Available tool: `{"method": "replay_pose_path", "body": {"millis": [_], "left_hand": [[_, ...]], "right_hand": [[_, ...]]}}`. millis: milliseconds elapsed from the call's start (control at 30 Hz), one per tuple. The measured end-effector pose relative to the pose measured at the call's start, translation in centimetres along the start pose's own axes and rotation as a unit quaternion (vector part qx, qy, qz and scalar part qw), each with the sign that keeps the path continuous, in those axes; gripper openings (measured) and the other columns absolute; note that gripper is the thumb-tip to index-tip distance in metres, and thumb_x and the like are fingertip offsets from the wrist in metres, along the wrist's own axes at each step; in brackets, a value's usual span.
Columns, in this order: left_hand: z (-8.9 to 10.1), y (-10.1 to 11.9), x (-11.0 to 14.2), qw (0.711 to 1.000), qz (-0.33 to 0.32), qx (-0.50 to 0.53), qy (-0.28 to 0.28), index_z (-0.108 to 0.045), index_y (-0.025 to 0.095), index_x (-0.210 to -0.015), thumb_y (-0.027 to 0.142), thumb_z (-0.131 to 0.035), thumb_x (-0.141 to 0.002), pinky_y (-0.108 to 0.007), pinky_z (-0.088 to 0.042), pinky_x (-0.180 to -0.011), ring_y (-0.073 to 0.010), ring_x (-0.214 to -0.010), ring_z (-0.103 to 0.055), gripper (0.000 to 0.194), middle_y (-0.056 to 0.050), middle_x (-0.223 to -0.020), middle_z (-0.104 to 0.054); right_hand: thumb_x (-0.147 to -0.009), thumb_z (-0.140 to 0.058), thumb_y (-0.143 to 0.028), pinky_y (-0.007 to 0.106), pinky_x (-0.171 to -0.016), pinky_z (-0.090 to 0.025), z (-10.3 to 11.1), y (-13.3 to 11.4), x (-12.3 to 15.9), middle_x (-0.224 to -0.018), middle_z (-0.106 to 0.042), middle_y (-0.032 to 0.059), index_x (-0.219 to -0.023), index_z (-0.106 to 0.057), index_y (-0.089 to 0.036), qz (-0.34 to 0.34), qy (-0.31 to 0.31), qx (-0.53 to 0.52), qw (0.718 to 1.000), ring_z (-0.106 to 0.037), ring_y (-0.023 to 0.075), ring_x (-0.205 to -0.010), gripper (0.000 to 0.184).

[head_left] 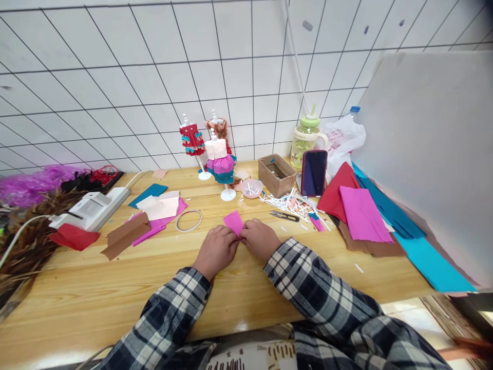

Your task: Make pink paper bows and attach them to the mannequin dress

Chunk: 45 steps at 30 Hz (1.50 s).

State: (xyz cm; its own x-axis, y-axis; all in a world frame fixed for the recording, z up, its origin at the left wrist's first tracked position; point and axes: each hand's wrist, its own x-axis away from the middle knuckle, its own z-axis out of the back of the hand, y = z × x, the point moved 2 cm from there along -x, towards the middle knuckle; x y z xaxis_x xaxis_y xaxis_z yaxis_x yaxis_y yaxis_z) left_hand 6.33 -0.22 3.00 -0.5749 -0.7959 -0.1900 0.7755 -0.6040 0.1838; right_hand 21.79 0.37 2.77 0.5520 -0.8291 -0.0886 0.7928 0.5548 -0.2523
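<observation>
Between both hands is a small piece of magenta crepe paper [233, 222], its upper part sticking out past the fingertips. My left hand [217, 248] pinches its lower edge from the left, fingers curled. From the right, my right hand [259, 238] grips the same edge, knuckles up and fingertips close to the left ones. The lower end of the paper is hidden by the fingers. Beyond it stand small dress-form stands; the nearest wears a pink, magenta and teal paper dress [220, 159], and another a red one [191, 139].
Thread snips [284, 216] lie near white paper strips [295, 204]. Behind are a cardboard box [276, 174], a phone [314, 173] and a bottle [304, 141]. A ring [188, 221] and paper pieces [157, 206] lie left, a power strip [92, 209] farther left. Folded magenta paper [364, 213] lies right.
</observation>
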Motion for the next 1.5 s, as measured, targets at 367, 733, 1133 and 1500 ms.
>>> {"method": "replay_pose_path", "body": {"millis": [367, 733, 1133, 1500], "left_hand": [[0.0, -0.07, 0.13, 1.0, 0.02, -0.001, 0.0, -0.071, 0.023, -0.086, 0.026, -0.049, -0.092, -0.041, -0.035, -0.082, -0.0215, -0.084, -0.06, 0.023, -0.004, -0.085, -0.072], [-0.92, -0.92, 0.32, 1.0, 0.009, 0.016, -0.013, -0.07, 0.02, -0.092, 0.026, -0.05, -0.093, -0.036, -0.043, -0.082, -0.0208, -0.086, -0.06, 0.021, -0.005, -0.089, -0.071], [-0.33, -0.51, 0.1, 1.0, -0.002, 0.012, -0.011, -0.07, 0.019, -0.089, 0.024, -0.05, -0.092, -0.037, -0.045, -0.081, -0.0211, -0.085, -0.058, 0.021, -0.006, -0.085, -0.07], [-0.22, -0.54, -0.1, 1.0, -0.001, -0.001, -0.006, -0.069, 0.019, -0.084, 0.023, -0.051, -0.091, -0.037, -0.045, -0.081, -0.0218, -0.088, -0.057, 0.021, -0.007, -0.087, -0.068]], "right_hand": [[-0.094, -0.048, -0.028, 0.029, -0.08, -0.04, -0.08, 0.11, -0.01, -0.094, -0.066, 0.0061, -0.094, -0.068, -0.02, -0.02, -0.028, 0.005, 0.999, -0.056, 0.019, -0.092, 0.022], [-0.096, -0.044, -0.028, 0.028, -0.079, -0.042, -0.1, -0.04, 0.02, -0.091, -0.067, 0.0047, -0.095, -0.067, -0.021, -0.034, -0.036, 0.018, 0.999, -0.058, 0.0182, -0.088, 0.024], [-0.096, -0.043, -0.027, 0.03, -0.077, -0.044, 0.5, -0.38, 0.14, -0.091, -0.068, 0.0056, -0.094, -0.067, -0.021, -0.041, -0.038, 0.025, 0.998, -0.059, 0.0196, -0.088, 0.025], [-0.095, -0.045, -0.029, 0.028, -0.074, -0.043, 0.43, -0.44, 0.12, -0.097, -0.065, 0.0068, -0.089, -0.069, -0.02, -0.033, -0.017, 0.024, 0.999, -0.056, 0.0198, -0.093, 0.026]]}}
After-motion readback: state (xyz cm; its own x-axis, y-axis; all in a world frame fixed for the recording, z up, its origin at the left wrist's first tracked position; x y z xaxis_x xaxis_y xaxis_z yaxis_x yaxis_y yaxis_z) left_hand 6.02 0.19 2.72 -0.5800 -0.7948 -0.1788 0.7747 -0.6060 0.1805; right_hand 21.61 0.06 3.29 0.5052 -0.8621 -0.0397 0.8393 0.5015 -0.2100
